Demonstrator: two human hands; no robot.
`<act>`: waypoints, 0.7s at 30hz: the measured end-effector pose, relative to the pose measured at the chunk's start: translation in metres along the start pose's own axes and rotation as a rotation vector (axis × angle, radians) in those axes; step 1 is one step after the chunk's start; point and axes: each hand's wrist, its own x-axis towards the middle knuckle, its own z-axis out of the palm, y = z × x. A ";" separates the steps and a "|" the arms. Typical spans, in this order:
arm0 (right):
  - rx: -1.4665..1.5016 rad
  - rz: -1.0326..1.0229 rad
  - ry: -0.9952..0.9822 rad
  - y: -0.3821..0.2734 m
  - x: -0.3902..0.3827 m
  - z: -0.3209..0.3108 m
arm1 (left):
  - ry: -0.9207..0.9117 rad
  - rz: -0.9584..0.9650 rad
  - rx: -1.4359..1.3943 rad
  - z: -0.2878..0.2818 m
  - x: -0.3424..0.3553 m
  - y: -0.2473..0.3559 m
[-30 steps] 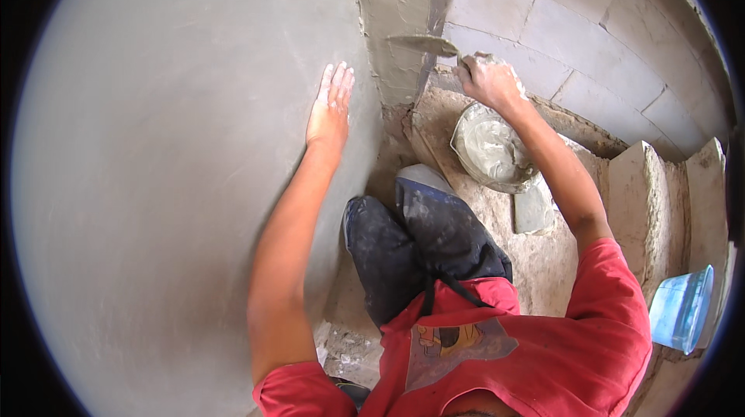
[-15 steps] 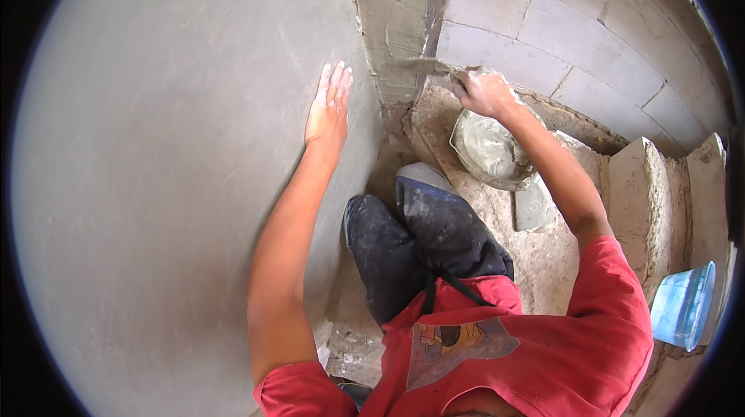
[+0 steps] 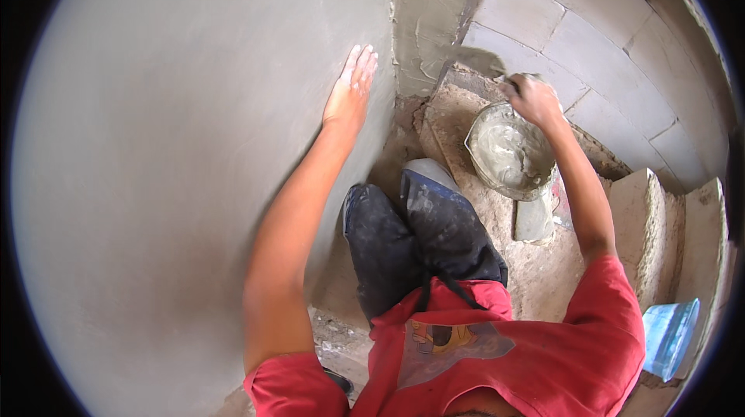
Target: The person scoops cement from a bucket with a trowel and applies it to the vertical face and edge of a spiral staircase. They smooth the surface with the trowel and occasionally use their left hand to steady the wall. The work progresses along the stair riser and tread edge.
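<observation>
My left hand [image 3: 351, 89] lies flat against the smooth grey plastered wall [image 3: 194, 145], its fingers stretched out and dusted white. My right hand [image 3: 534, 99] is closed round the handle of a trowel [image 3: 479, 60], whose mortar-smeared blade points left toward the narrow plastered corner strip [image 3: 434, 13]. The blade is slightly blurred; whether it touches the strip I cannot tell. Below my right hand stands a round bucket [image 3: 475, 154] partly filled with wet grey mortar [image 3: 508, 149]. A flat, mortar-coated rectangular tool [image 3: 533, 220] lies beside the bucket.
Pale block masonry [image 3: 574, 48] rises at the far right. Rough concrete steps [image 3: 648, 223] climb on the right, with a blue translucent bucket [image 3: 669, 338] on them. My bent knees [image 3: 434, 223] are close to the plastered wall, above a dusty concrete surface.
The view has shifted, so the corner strip and mortar bucket appear further right. My right hand and trowel have drawn away from the strip, to the right. My left hand stays on the wall.
</observation>
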 end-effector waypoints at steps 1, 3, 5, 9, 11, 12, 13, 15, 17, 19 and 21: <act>0.008 0.001 0.080 0.001 -0.011 -0.004 | -0.010 -0.002 0.008 0.000 -0.001 0.000; -0.043 -0.064 0.195 -0.002 -0.020 -0.006 | -0.017 0.009 0.006 -0.002 -0.001 0.000; -0.059 -0.017 -0.038 -0.010 -0.017 0.004 | -0.031 0.018 -0.018 -0.004 -0.001 -0.001; -0.194 -0.153 -0.131 -0.034 0.012 0.047 | -0.034 0.019 -0.003 -0.003 0.001 -0.001; -0.260 -0.258 -0.097 -0.040 0.024 0.062 | -0.008 0.004 -0.008 -0.001 0.001 0.000; -0.261 -0.234 -0.133 -0.044 0.029 0.066 | -0.012 0.010 -0.014 0.000 0.002 0.000; -0.268 -0.203 -0.159 -0.047 0.031 0.067 | -0.008 0.000 -0.013 0.000 0.002 0.001; -0.226 -0.200 -0.116 -0.050 0.034 0.058 | -0.016 0.010 -0.020 0.001 0.002 0.001; -0.197 -0.158 -0.053 -0.052 0.034 0.039 | -0.019 0.004 -0.021 0.000 0.002 0.001; -0.171 -0.086 -0.003 -0.054 0.033 0.016 | -0.023 0.006 -0.026 -0.001 0.002 0.001; -0.115 -0.075 0.101 -0.049 0.025 -0.008 | -0.035 0.020 -0.032 -0.001 0.002 0.001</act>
